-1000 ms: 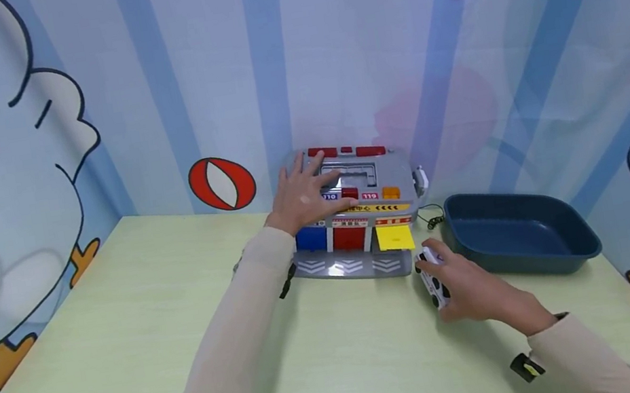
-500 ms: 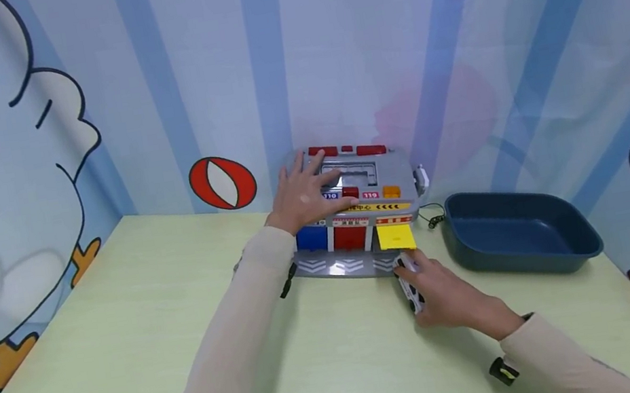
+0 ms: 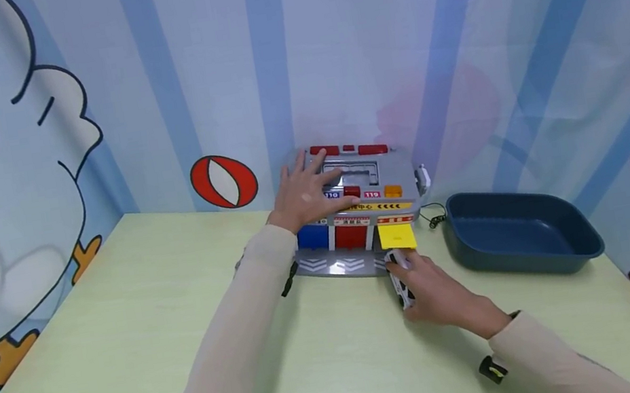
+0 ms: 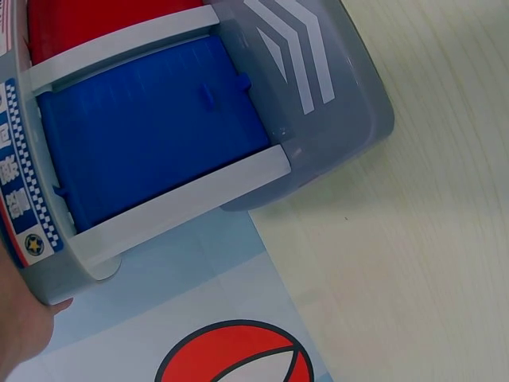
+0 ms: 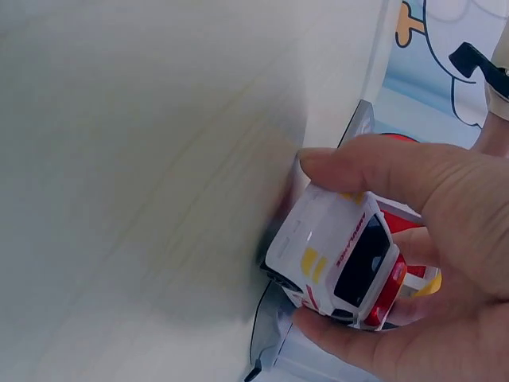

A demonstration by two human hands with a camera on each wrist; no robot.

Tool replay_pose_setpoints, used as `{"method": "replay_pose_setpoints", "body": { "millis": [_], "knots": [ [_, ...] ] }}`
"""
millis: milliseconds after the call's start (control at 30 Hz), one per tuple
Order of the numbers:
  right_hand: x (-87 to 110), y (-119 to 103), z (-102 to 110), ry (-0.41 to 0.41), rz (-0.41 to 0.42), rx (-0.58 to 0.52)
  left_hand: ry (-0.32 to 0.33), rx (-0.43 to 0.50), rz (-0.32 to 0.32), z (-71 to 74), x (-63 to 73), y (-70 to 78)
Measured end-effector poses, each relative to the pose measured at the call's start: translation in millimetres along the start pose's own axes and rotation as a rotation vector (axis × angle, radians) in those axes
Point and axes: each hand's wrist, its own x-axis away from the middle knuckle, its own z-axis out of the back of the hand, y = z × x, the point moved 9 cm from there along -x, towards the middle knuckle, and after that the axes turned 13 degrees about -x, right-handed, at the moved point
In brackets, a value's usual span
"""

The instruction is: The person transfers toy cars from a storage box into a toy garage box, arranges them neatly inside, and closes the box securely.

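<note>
A grey toy garage (image 3: 397, 166) stands at the back of the table, its yellow door (image 3: 397, 236) lifted outward on the right. Its red door (image 3: 350, 237) and blue door (image 4: 151, 131) are down. With fingers spread, my left hand (image 3: 308, 194) rests on the garage roof. My right hand (image 3: 433, 288) grips a small white toy ambulance (image 5: 326, 239) between thumb and fingers. In the head view, the front end of the ambulance overlaps the right part of the grey ramp (image 3: 326, 269), just below the yellow door. Part of the ambulance is hidden by my fingers.
A dark blue plastic tub (image 3: 510, 259) stands to the right of the garage. A thin black cord (image 3: 435, 221) lies between them. Behind the pale table (image 3: 191, 353) hangs a printed cloth backdrop (image 3: 214, 68).
My right hand has moved left with the ambulance, from beside the ramp's right end to the ramp below the yellow door. My left hand has stayed on the roof.
</note>
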Motion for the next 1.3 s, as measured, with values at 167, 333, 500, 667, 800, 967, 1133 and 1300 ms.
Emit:
{"method": "replay_pose_setpoints", "body": {
  "millis": [167, 333, 500, 667, 800, 967, 1133, 1300],
  "knots": [
    [-3.9, -3, -1, 0.015, 0.010, 0.016, -0.009, -0.008, 0.000, -1.8, 0.2, 1.2],
    [-7.1, -5, -2, 0.021, 0.030, 0.028, -0.012, -0.013, 0.003, -2.4, 0.2, 3.2],
    [-8.3, -6, -4, 0.050, 0.072, 0.035, -0.009, -0.016, -0.005, -1.7, -0.5, 6.0],
    [-8.8, -6, -4, 0.088, 0.094, 0.053, 0.001, -0.015, -0.002, -0.4, -1.2, 5.7],
    [-8.7, -7, -5, 0.109, 0.108, 0.096, 0.001, -0.015, 0.001, -0.2, -1.1, 5.6],
    [-7.8, -8, -5, 0.147, 0.138, 0.150, -0.002, -0.011, 0.003, -1.0, -1.3, 5.1],
    [-8.7, -9, -2, 0.208, 0.175, 0.190, -0.007, -0.005, 0.003, -0.3, -1.0, 3.8],
    [-12.1, -9, 6, 0.272, 0.199, 0.198, -0.011, 0.009, 0.008, -0.2, -0.2, 1.2]
  ]
}}
